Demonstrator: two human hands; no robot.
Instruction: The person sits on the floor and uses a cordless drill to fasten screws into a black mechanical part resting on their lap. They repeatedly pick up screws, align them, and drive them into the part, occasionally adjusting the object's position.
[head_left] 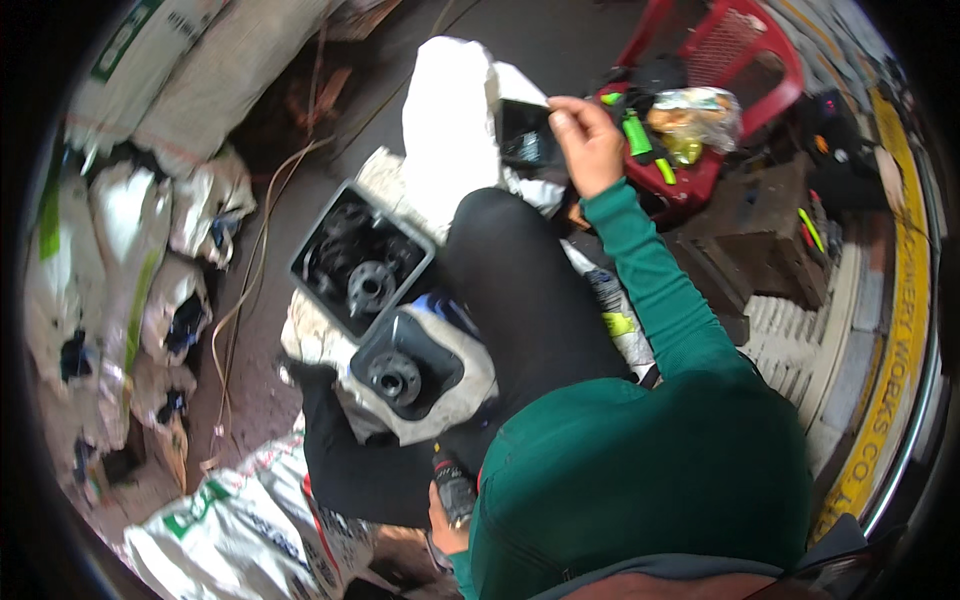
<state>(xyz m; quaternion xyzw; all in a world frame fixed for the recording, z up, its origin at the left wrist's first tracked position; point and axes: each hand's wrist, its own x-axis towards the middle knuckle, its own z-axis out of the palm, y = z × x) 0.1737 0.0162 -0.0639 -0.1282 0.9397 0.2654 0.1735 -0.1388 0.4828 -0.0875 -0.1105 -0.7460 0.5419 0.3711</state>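
Low in front of my body, my left hand [442, 530] is closed round a black power screwdriver [455, 492], its yellowish tip pointing away from me. My right hand [590, 150] reaches out at the upper right, thumb and fingers drawn together at the edge of a small dark bin [526, 125]. Whatever lies in that pinch is too small to make out. Between my legs, a grey plastic tray [440, 345] holds a round dark flanged metal part [395, 380]. Beyond it, a deeper grey bin [312, 285] contains several black parts, one flanged like the first.
White sacking [445, 120] lies by the small bin. A red plastic chair [715, 50] carries bags and green-handled tools. Beside it stands a brown metal block [765, 235]. Filled sacks [130, 240] line the left, and a cable [262, 225] crosses the floor. Another white sack [245, 525] lies lower left.
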